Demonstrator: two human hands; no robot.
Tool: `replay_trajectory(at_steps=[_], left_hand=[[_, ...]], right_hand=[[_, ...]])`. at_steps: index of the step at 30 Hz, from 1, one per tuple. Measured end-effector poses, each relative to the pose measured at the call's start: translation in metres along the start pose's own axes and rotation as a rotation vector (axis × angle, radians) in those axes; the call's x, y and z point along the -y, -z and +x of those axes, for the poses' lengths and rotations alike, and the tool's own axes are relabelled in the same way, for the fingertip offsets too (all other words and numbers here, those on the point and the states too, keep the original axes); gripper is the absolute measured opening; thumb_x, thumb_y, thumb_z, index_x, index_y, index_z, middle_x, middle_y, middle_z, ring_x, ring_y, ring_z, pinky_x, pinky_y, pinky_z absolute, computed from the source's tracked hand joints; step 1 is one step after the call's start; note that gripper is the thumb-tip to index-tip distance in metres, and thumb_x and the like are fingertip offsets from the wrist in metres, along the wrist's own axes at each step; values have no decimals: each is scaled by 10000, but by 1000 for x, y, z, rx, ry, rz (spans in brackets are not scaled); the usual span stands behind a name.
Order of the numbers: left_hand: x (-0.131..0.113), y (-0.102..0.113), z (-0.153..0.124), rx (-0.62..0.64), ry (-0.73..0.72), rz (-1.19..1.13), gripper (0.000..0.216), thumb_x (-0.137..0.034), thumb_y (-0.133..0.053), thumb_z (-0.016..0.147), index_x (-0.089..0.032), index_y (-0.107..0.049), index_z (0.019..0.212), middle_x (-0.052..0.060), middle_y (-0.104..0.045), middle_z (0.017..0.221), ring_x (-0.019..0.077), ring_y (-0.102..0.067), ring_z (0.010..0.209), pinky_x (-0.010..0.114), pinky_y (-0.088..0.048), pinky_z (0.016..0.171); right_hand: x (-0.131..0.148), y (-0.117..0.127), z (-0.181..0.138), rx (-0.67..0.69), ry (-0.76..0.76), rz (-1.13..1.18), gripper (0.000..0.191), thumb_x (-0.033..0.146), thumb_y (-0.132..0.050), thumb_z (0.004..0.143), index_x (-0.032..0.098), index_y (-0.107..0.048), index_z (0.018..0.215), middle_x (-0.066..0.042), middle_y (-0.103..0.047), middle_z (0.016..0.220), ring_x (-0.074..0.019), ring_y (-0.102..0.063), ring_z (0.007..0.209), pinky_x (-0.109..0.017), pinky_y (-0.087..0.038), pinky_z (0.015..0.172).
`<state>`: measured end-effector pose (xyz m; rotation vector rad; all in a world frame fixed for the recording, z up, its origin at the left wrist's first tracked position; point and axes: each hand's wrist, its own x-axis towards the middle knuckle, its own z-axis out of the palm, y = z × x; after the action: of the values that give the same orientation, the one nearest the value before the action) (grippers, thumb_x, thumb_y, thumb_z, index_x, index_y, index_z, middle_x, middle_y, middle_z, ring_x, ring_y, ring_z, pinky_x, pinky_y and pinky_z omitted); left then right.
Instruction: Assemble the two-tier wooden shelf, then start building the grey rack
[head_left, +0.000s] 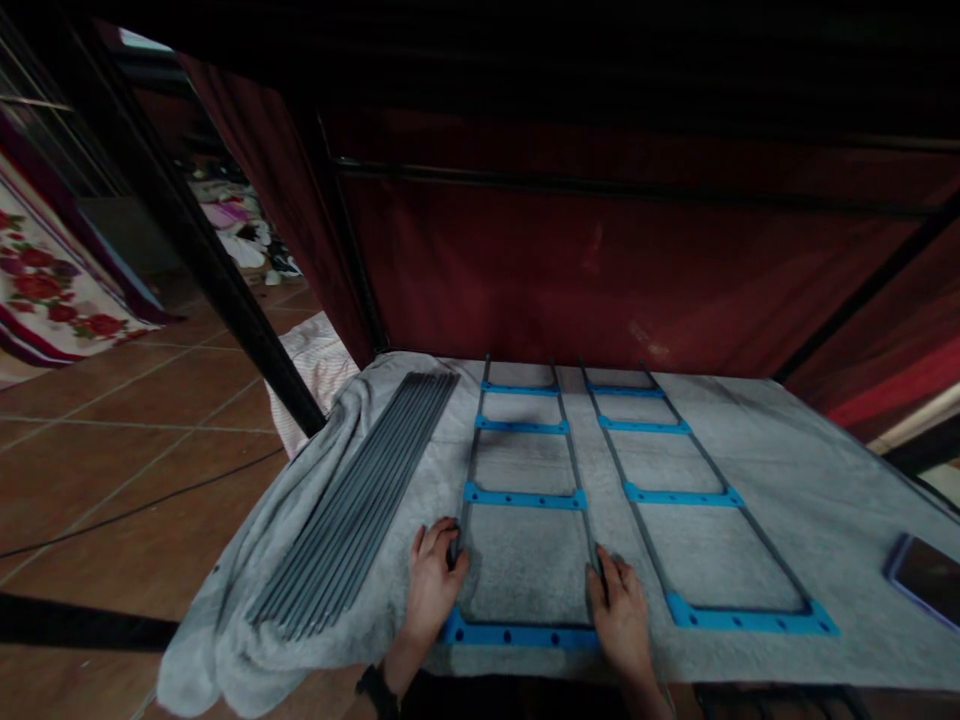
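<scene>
Two ladder-like frames of grey rods and blue plastic crosspieces lie side by side on a grey blanket [750, 560]. My left hand [435, 580] has its fingers closed around the left rod of the nearer-left frame [525, 498], just above its bottom blue crosspiece. On that frame's right rod rests my right hand [621, 605], thumb and fingers pinching it. The second frame [682, 496] lies to the right of my right hand, untouched. To the left of my left hand, a row of loose grey rods [360, 510] lies together on the blanket.
A phone [926, 580] lies at the right edge of the blanket. Black metal bed posts [217, 270] and a dark red curtain [600, 270] enclose the surface. Tiled floor [135, 420] with a thin cable [150, 503] shows at the left.
</scene>
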<state>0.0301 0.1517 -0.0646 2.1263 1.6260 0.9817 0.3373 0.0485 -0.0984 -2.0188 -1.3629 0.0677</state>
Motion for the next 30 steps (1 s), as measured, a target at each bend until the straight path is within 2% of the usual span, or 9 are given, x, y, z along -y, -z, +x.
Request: replay_trajectory(at_steps=[2, 5, 8, 10, 13, 17, 22, 26, 30], left_hand=[[0, 0, -1, -2, 2, -5, 258, -313, -534, 911, -221, -667, 1112, 108, -697, 1277, 299, -616, 1255, 584, -338, 1197], [0, 1, 0, -11, 24, -20, 399, -377, -483, 966, -194, -600, 1302, 129, -671, 1324, 309, -593, 1286, 565, -377, 1178], [-1, 0, 10, 1, 21, -44, 527, -393, -436, 999, -139, -478, 1459, 168, -597, 1430, 310, -542, 1350, 525, -426, 1153], [-2, -2, 21, 12, -9, -46, 553, -378, -399, 1018, -121, -424, 1506, 177, -531, 1504, 301, -490, 1404, 513, -412, 1170], [-4, -11, 40, 39, -36, 9, 548, -366, -381, 1027, -145, -414, 1527, 161, -469, 1566, 298, -411, 1469, 522, -360, 1205], [-9, -22, 56, 141, -64, 141, 547, -376, -392, 1022, -152, -437, 1520, 168, -478, 1561, 315, -392, 1483, 561, -304, 1214], [-12, -24, 55, 178, -113, 239, 557, -369, -391, 1021, -147, -432, 1530, 179, -484, 1552, 312, -419, 1468, 569, -273, 1215], [-7, -23, 55, 177, -141, 242, 550, -369, -374, 1025, -157, -434, 1528, 170, -500, 1543, 292, -439, 1457, 550, -280, 1216], [2, -27, 55, 167, -167, 234, 558, -395, -371, 1029, -156, -426, 1530, 171, -510, 1535, 289, -444, 1454, 555, -303, 1207]], right_hand=[[3, 2, 14, 3, 8, 17, 652, 594, -325, 988, 146, -595, 1378, -199, -630, 1260, -346, -565, 1224, -519, -461, 1047], [12, 0, 46, 31, 70, 38, 623, 520, -293, 1012, 139, -499, 1460, -187, -560, 1422, -314, -491, 1355, -503, -403, 1131], [20, -9, 76, 70, 138, 24, 613, 471, -274, 1024, 119, -450, 1494, -194, -506, 1507, -299, -445, 1415, -509, -387, 1150], [22, -17, 85, 98, 162, -4, 613, 440, -266, 1030, 88, -429, 1505, -204, -483, 1533, -291, -413, 1444, -507, -370, 1164], [23, -27, 86, 149, 173, -69, 617, 410, -256, 1035, 53, -404, 1517, -212, -457, 1555, -288, -376, 1473, -503, -327, 1191], [21, -31, 82, 165, 172, -123, 609, 399, -277, 1035, 60, -392, 1529, -204, -452, 1562, -292, -380, 1474, -515, -307, 1198], [24, -26, 85, 156, 190, -103, 543, 342, -311, 1024, 111, -466, 1490, -172, -500, 1535, -274, -436, 1442, -507, -335, 1193], [27, -22, 85, 139, 174, -80, 520, 279, -297, 1012, 101, -521, 1447, -180, -556, 1483, -276, -482, 1408, -514, -370, 1175], [20, -24, 88, 133, 166, -61, 518, 323, -313, 1010, 114, -560, 1415, -168, -595, 1444, -271, -517, 1378, -509, -402, 1161]])
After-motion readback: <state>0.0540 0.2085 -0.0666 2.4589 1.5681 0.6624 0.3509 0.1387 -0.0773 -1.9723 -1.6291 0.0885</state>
